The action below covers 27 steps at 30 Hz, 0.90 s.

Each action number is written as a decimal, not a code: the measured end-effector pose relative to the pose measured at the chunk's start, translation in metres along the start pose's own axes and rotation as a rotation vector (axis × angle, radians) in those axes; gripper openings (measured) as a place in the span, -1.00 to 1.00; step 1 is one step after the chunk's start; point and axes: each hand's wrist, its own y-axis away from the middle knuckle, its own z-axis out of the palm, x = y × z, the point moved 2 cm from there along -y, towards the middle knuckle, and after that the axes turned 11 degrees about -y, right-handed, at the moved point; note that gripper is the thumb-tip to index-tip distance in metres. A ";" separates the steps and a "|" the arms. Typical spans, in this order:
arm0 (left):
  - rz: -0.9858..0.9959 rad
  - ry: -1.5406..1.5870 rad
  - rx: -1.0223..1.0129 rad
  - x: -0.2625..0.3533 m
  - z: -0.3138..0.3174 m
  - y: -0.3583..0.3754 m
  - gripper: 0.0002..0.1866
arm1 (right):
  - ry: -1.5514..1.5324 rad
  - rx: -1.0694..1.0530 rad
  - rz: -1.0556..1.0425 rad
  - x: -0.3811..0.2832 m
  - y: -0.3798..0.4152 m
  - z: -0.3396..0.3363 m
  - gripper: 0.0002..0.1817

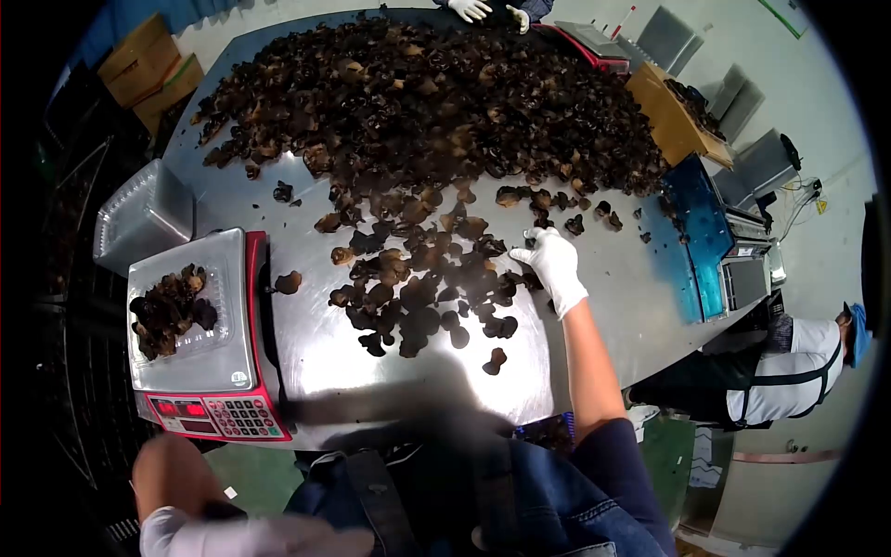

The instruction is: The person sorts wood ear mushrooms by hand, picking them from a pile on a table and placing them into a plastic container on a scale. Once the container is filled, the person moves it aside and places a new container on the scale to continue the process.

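Observation:
My right hand [554, 267], in a white glove, is over the steel table at the right edge of a loose spread of dark wood ear mushrooms [419, 288]. Its thumb and fingers look apart, and I see nothing held between them. Down at the lower left, close to my body, my left hand [255, 537] is gloved too and smeared by motion, so its fingers cannot be made out. A red scale [255, 353] stands on the left side, its display lit. On its pan rests a clear plastic tray [227, 320] with a small heap of wood ears [172, 311].
A large mushroom pile [436, 102] covers the table's far half. Nested clear trays [144, 213] stand behind the scale. At right are a blue-sided container [691, 241] and a cardboard box [673, 116]. A co-worker's gloved hands [471, 9] show at the far edge; another person [789, 367] is at right.

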 end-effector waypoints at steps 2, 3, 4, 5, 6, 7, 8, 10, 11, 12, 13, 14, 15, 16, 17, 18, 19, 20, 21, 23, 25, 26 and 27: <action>-0.290 0.015 0.328 -0.014 0.049 0.012 -0.82 | 0.007 -0.068 -0.033 -0.003 -0.010 0.012 -0.67; -0.195 0.018 0.219 -0.031 0.057 -0.002 -0.82 | -0.054 -0.068 -0.084 -0.001 -0.011 0.016 -0.72; -0.105 0.022 0.108 -0.047 0.065 -0.018 -0.82 | -0.043 -0.113 -0.013 -0.010 -0.012 0.016 -0.77; -0.218 0.078 0.113 -0.054 0.083 -0.025 -0.81 | -0.042 -0.074 -0.049 -0.006 -0.012 0.021 -0.80; -0.332 0.133 0.120 -0.063 0.105 -0.030 -0.80 | -0.041 -0.035 -0.086 -0.001 -0.013 0.025 -0.82; -0.340 0.164 0.138 -0.076 0.130 -0.033 -0.79 | -0.008 -0.060 -0.019 -0.015 -0.006 0.014 -0.82; -0.343 0.193 0.158 -0.088 0.152 -0.033 -0.78 | 0.025 -0.031 -0.048 -0.015 0.003 0.009 -0.79; -0.443 0.059 0.163 -0.101 0.188 -0.027 -0.77 | -0.125 0.170 -0.273 -0.008 0.044 -0.023 -0.83; -0.536 -0.063 0.165 -0.102 0.196 -0.022 -0.75 | -0.266 0.175 -0.213 -0.007 0.072 -0.047 -0.86; -0.548 -0.059 0.162 -0.102 0.197 -0.015 -0.75 | -0.152 0.110 -0.089 -0.020 0.106 -0.083 -0.88; -0.598 0.082 0.180 -0.105 0.198 -0.006 -0.74 | -0.056 0.084 -0.112 0.007 0.135 -0.099 -0.88; -0.647 0.222 0.202 -0.108 0.199 0.003 -0.73 | 0.134 -0.001 -0.080 0.028 0.168 -0.117 -0.88; -0.629 0.333 0.250 -0.114 0.209 0.012 -0.69 | 0.233 -0.098 0.013 0.057 0.200 -0.129 -0.85; -0.638 0.332 0.250 -0.117 0.214 0.011 -0.69 | 0.263 -0.238 -0.028 0.084 0.229 -0.141 -0.84; -0.654 0.280 0.347 -0.117 0.217 0.009 -0.66 | 0.318 -0.325 -0.026 0.111 0.252 -0.145 -0.89; -0.670 0.226 0.441 -0.116 0.220 0.007 -0.62 | 0.664 -0.174 0.017 0.152 0.272 -0.135 -0.91; -0.664 0.185 0.413 -0.117 0.223 0.000 -0.52 | 0.552 -0.103 0.035 0.124 0.267 -0.137 -0.92; -0.675 0.144 0.359 -0.120 0.232 -0.007 -0.35 | 0.441 -0.030 0.055 0.095 0.260 -0.134 -0.92; -0.661 0.121 0.330 -0.122 0.246 -0.015 -0.32 | 0.317 0.060 -0.014 0.066 0.249 -0.121 -0.91; -0.649 0.089 0.313 -0.120 0.256 -0.025 -0.28 | 0.136 0.159 -0.169 -0.001 0.213 -0.090 -0.90; -0.527 0.173 0.125 -0.107 0.264 -0.029 -0.26 | 0.006 0.107 -0.265 -0.059 0.176 -0.053 -0.81; -0.533 0.172 0.128 -0.106 0.263 -0.027 -0.26 | -0.076 0.092 -0.347 -0.078 0.157 -0.030 -0.66; -0.519 0.149 0.095 -0.104 0.260 -0.024 -0.28 | -0.087 0.069 -0.389 -0.104 0.140 -0.013 -0.53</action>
